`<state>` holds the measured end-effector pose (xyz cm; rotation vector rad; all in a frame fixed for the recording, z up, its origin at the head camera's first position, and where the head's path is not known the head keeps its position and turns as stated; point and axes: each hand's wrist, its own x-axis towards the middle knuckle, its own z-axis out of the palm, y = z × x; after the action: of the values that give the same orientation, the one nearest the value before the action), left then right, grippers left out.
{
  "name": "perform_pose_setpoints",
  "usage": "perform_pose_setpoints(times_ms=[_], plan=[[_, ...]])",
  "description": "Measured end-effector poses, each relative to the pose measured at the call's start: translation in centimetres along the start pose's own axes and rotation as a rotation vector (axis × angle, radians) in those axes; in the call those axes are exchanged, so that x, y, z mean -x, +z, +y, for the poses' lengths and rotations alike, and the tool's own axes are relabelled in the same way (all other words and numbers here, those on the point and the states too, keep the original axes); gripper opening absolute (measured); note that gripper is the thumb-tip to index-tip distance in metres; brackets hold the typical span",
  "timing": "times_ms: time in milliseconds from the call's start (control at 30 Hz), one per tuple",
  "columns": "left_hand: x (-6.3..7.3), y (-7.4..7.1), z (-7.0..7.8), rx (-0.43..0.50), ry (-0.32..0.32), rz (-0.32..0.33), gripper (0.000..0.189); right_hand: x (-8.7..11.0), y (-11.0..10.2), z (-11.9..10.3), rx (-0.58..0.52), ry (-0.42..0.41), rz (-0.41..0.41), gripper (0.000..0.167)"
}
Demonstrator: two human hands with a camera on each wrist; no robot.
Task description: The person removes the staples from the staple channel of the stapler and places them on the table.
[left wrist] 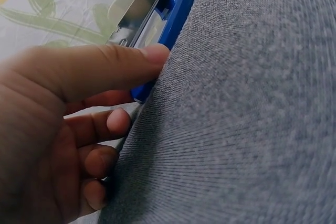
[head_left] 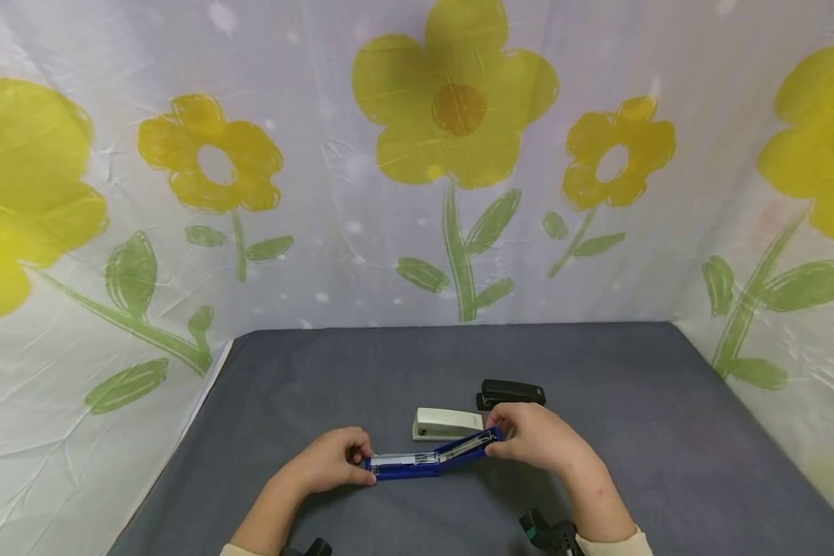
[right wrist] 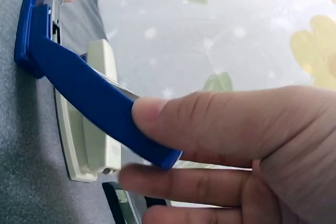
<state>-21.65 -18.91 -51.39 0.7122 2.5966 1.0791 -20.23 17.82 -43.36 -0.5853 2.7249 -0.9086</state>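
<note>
A blue stapler (head_left: 425, 465) lies spread wide open along its hinge, its metal staple channel showing. My left hand (head_left: 333, 461) pinches the end of its base low over the grey cloth; in the left wrist view the thumb presses the blue edge (left wrist: 176, 22). With thumb and fingers my right hand (head_left: 538, 436) grips the far end of the swung-back top arm (right wrist: 100, 100), which slants up from the hinge. Just behind stands a cream stapler (head_left: 448, 422), closed. A black stapler (head_left: 510, 392) sits farther back, partly behind my right hand in the right wrist view.
Dark grey cloth (head_left: 347, 371) covers the table. Curtains with yellow flowers (head_left: 459, 108) hang along the back and both sides. Each wrist carries a black camera mount, such as the one by the right wrist (head_left: 552, 533).
</note>
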Motion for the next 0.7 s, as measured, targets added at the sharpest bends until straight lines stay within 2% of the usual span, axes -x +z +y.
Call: perform_pose_setpoints(times_ms=[200, 367, 700], plan=[[-0.06, 0.12, -0.11, -0.020, 0.004, 0.016, 0.032, 0.00, 0.29, 0.08, 0.068, 0.066, 0.018, 0.023], [-0.17, 0.21, -0.14, -0.026, 0.008, 0.023, 0.031, -0.07, 0.52, 0.32, 0.068, 0.109, 0.004, 0.022], [-0.18, 0.11, -0.35, -0.022, 0.012, 0.035, 0.031, -0.29, 0.38, 0.48, 0.023, 0.077, 0.012, 0.025]])
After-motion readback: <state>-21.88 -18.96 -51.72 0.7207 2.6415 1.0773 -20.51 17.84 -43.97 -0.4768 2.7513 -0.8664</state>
